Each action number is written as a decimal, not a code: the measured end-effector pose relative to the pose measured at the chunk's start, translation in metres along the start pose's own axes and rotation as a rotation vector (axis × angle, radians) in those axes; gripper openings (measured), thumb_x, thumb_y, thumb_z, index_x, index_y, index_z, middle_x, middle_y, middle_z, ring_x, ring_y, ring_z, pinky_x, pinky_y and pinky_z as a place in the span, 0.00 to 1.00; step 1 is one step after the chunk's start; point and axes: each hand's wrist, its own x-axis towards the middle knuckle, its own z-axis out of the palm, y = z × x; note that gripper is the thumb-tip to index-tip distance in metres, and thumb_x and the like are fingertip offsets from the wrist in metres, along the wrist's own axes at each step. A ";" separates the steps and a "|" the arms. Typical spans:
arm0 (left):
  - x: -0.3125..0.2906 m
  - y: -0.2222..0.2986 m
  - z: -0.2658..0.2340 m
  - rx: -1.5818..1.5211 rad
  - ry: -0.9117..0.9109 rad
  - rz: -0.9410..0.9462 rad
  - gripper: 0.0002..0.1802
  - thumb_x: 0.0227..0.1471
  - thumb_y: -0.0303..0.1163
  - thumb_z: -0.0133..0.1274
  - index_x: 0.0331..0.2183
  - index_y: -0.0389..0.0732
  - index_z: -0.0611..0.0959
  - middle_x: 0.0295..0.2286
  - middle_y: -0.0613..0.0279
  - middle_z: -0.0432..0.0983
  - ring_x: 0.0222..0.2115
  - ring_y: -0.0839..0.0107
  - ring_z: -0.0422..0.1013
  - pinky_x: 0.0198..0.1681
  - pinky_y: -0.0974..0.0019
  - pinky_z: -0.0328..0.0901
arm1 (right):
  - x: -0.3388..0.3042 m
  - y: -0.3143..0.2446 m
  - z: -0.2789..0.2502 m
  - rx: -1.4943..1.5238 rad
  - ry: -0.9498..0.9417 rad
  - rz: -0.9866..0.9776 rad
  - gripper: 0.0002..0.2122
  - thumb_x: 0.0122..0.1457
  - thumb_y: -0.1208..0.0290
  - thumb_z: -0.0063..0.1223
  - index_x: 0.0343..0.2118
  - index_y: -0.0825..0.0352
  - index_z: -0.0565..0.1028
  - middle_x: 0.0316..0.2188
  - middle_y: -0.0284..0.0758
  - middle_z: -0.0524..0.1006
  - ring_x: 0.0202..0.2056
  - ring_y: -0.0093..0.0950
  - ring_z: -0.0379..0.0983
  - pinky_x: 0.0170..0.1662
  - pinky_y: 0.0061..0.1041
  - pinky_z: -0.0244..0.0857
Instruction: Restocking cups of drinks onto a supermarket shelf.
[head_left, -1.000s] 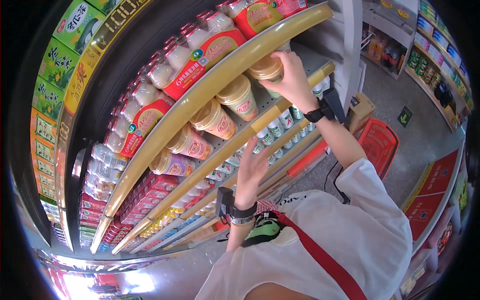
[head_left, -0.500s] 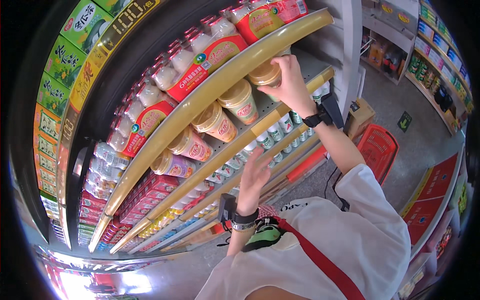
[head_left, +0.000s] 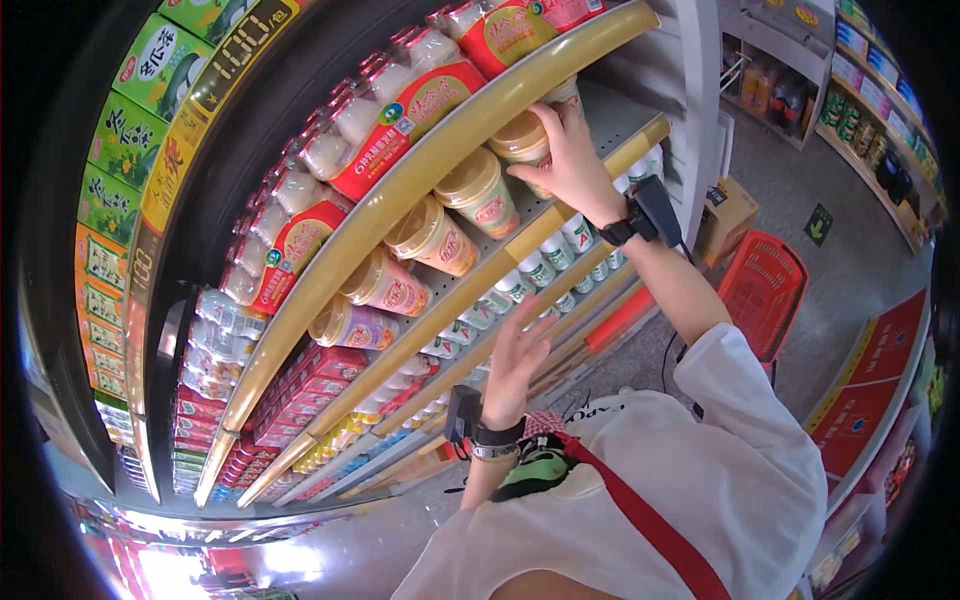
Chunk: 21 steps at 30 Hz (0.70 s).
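My right hand point(head_left: 578, 168) reaches to a shelf, its thumb and fingers closed around the upper part of a cup with a gold lid point(head_left: 518, 137). The hand hides much of this cup's side. To its left stand several similar lidded cups in a row: the nearest neighbour is a pale cup point(head_left: 488, 205), then an orange-labelled cup point(head_left: 445, 246), a pink cup point(head_left: 397, 287) and a purple-labelled cup point(head_left: 358, 328). Part of another cup point(head_left: 567, 93) shows behind my right fingers. My left hand point(head_left: 514, 375) hovers before the lower shelves, fingers apart, holding nothing.
A gold shelf edge point(head_left: 440, 135) runs just above the cups, with red-wrapped bottle packs point(head_left: 410, 125) on it. White-and-green bottles point(head_left: 537, 268) fill the shelf below. A red basket point(head_left: 765, 285) and a cardboard box point(head_left: 727, 215) rest on the floor at right.
The whole view has shifted slightly. My right hand stays at the same gold-lidded cup, and a little more of the cup behind it shows. My left hand remains raised and open.
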 end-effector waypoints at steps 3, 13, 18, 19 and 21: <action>-0.005 -0.003 0.000 -0.010 0.039 -0.009 0.32 0.49 0.27 0.48 0.55 0.37 0.56 0.55 0.58 0.51 0.53 0.62 0.56 0.53 0.63 0.52 | -0.010 -0.013 -0.002 -0.083 0.204 -0.055 0.34 0.39 0.68 0.61 0.51 0.67 0.56 0.45 0.49 0.60 0.44 0.49 0.58 0.47 0.43 0.54; -0.009 -0.004 -0.004 -0.012 0.080 0.001 0.31 0.48 0.29 0.48 0.54 0.35 0.59 0.54 0.57 0.54 0.52 0.59 0.58 0.52 0.59 0.54 | -0.036 -0.056 0.023 0.124 0.078 -0.143 0.28 0.42 0.68 0.60 0.46 0.71 0.60 0.40 0.47 0.66 0.40 0.45 0.65 0.41 0.38 0.60; -0.013 -0.003 -0.006 -0.008 0.085 0.022 0.31 0.48 0.30 0.48 0.53 0.35 0.59 0.54 0.56 0.54 0.51 0.59 0.59 0.52 0.58 0.53 | -0.043 -0.056 0.046 0.105 0.047 -0.002 0.35 0.41 0.69 0.61 0.52 0.72 0.54 0.40 0.47 0.66 0.39 0.45 0.66 0.40 0.37 0.62; -0.014 -0.004 -0.007 -0.010 0.093 0.017 0.31 0.48 0.30 0.48 0.53 0.35 0.60 0.54 0.57 0.54 0.51 0.59 0.59 0.52 0.58 0.53 | -0.044 -0.056 0.049 0.106 0.027 0.041 0.36 0.40 0.70 0.61 0.52 0.72 0.53 0.40 0.48 0.65 0.38 0.45 0.66 0.39 0.36 0.62; -0.018 -0.003 -0.008 -0.014 0.107 0.016 0.30 0.48 0.31 0.48 0.53 0.35 0.60 0.54 0.57 0.54 0.51 0.59 0.59 0.52 0.59 0.53 | -0.044 -0.055 0.055 0.101 0.044 0.022 0.37 0.40 0.71 0.61 0.52 0.72 0.53 0.40 0.47 0.66 0.38 0.45 0.66 0.39 0.36 0.63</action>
